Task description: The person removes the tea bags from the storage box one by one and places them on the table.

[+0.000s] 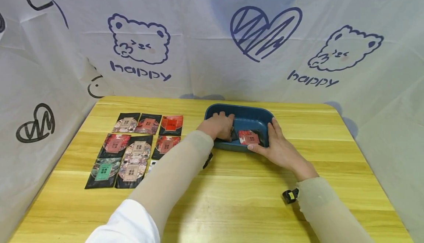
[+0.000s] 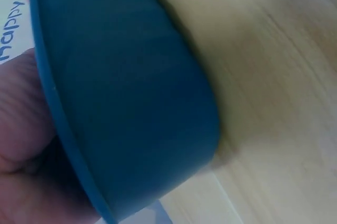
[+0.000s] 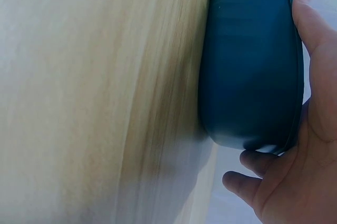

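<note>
A dark blue plastic basin [image 1: 255,113] stands near the back of the table. My left hand [image 1: 221,126] reaches into its left end, fingers bent downward. Part of a dark packet [image 1: 233,135] shows beside that hand; whether the fingers pinch it is hidden. A red and black packet [image 1: 249,137] lies on the basin floor further right. At the right end, my right hand [image 1: 279,148] grips the basin, thumb on the front rim and fingers along the end wall. The right wrist view shows this hand [image 3: 310,145] against the basin's outer wall [image 3: 253,71].
To the left, several flat packets lie in rows, among them a green one [image 1: 102,173], a pink one [image 1: 131,172] and a red one [image 1: 171,125]. My left forearm [image 1: 179,173] covers part of this group. A white printed cloth [image 1: 198,51] hangs behind the table [image 1: 232,206].
</note>
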Tool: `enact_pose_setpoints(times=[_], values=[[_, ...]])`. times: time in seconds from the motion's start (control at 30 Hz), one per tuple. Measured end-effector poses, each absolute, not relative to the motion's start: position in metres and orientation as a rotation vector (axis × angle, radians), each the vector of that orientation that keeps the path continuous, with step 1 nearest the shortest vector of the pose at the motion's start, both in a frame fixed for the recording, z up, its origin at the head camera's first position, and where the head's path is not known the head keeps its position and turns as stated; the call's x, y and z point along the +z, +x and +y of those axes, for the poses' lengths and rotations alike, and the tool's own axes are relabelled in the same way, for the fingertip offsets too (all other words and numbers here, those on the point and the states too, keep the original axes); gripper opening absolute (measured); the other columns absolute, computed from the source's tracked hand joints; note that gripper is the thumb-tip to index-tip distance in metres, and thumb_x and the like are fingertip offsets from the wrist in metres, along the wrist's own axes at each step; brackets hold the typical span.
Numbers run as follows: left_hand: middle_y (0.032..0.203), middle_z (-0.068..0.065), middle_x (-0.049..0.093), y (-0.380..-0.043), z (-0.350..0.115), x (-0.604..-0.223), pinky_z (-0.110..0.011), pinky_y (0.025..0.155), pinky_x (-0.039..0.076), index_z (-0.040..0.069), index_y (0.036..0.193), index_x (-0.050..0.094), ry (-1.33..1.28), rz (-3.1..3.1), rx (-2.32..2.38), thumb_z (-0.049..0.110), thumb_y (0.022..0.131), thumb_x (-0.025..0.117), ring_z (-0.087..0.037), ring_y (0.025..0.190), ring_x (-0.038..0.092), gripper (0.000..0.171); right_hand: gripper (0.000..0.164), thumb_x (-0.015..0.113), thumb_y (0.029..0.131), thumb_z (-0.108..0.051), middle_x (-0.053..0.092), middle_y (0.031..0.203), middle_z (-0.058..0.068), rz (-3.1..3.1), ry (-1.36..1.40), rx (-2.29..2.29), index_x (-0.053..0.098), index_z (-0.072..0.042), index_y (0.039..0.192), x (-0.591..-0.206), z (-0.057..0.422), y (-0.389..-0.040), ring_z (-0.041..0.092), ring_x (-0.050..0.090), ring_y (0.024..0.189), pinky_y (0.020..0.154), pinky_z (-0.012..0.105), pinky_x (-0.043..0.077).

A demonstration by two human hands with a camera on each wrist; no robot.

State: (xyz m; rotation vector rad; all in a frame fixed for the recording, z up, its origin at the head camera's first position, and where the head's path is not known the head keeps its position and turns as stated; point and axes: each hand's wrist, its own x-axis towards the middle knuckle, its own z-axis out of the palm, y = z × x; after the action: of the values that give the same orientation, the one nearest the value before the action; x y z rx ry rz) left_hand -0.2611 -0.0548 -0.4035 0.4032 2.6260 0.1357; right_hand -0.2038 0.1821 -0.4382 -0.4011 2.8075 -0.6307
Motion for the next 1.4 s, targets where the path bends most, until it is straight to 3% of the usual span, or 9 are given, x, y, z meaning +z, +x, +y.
enact_pose_setpoints(times=[0.27, 0.63, 0.9, 1.17, 1.4], values=[[0.173, -0.022, 0.014, -0.259, -0.064, -0.384, -0.058, 0.122, 0.038, 0.021, 0.172, 0.01, 0.505, 2.658, 0.282, 0.041, 0.098, 0.075, -0.044, 0.156, 0.028, 0.1, 0.126, 0.053, 0.094, -0.081, -0.015, 0.175, 0.022, 2.809, -0.405, -0.615, 0.003, 0.009, 0.165, -0.439, 0.182, -0.203, 0.056, 0.028, 0.153, 0.119, 0.064, 0.038], [0.169, -0.017, 0.024, -0.23, -0.098, -0.346, -0.046, 0.116, 0.045, 0.013, 0.171, 0.008, 0.665, 2.727, 0.404, 0.036, 0.094, 0.078, -0.034, 0.149, 0.037, 0.107, 0.126, 0.053, 0.094, -0.081, -0.016, 0.175, 0.022, 2.804, -0.41, -0.616, 0.002, 0.01, 0.165, -0.438, 0.181, -0.204, 0.055, 0.029, 0.153, 0.119, 0.064, 0.038], [0.171, -0.018, 0.021, -0.195, -0.142, -0.338, -0.049, 0.118, 0.044, 0.006, 0.17, 0.013, 0.63, 2.785, 0.445, 0.033, 0.093, 0.081, -0.036, 0.155, 0.029, 0.107, 0.127, 0.053, 0.093, -0.082, -0.018, 0.175, 0.021, 2.797, -0.411, -0.615, 0.001, 0.009, 0.165, -0.437, 0.182, -0.203, 0.056, 0.026, 0.154, 0.119, 0.065, 0.037], [0.165, -0.02, 0.03, -0.154, -0.186, -0.34, -0.054, 0.115, 0.047, 0.005, 0.167, 0.024, 0.61, 2.864, 0.426, 0.034, 0.091, 0.084, -0.038, 0.151, 0.038, 0.102, 0.128, 0.051, 0.093, -0.083, -0.021, 0.175, 0.02, 2.785, -0.408, -0.621, -0.001, 0.008, 0.165, -0.439, 0.183, -0.204, 0.057, 0.027, 0.153, 0.119, 0.066, 0.036], [0.164, -0.023, 0.034, -0.115, -0.214, -0.355, -0.059, 0.115, 0.045, 0.002, 0.165, 0.028, 0.564, 2.883, 0.421, 0.029, 0.088, 0.087, -0.043, 0.151, 0.037, 0.101, 0.127, 0.052, 0.093, -0.082, -0.019, 0.175, 0.02, 2.791, -0.416, -0.628, 0.0, 0.008, 0.165, -0.439, 0.183, -0.203, 0.056, 0.027, 0.153, 0.118, 0.066, 0.037]])
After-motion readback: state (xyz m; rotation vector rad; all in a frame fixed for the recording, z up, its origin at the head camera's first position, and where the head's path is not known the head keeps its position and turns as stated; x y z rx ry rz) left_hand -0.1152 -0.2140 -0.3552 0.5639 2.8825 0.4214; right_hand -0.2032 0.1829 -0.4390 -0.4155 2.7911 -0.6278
